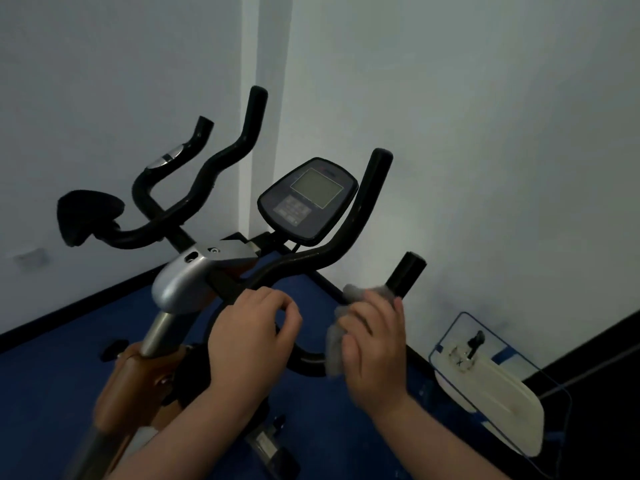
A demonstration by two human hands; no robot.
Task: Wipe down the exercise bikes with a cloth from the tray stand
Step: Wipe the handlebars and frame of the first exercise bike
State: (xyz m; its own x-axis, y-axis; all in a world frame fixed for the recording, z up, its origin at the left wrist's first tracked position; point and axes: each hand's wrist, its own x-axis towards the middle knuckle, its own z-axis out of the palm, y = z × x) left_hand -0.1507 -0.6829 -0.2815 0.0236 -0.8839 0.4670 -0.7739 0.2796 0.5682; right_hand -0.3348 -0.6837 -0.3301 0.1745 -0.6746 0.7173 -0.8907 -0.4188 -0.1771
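Observation:
An exercise bike stands in front of me with black handlebars, a display console and a silver stem cover. My right hand presses a grey cloth around the right handlebar, just below its black end grip. My left hand is wrapped around the curved bar near the stem. A second bike's handlebars and black pad show behind on the left.
White walls meet in a corner close behind the bikes. The floor is blue with a black skirting. A blue wire tray stand holding a white object sits low at the right, against the wall.

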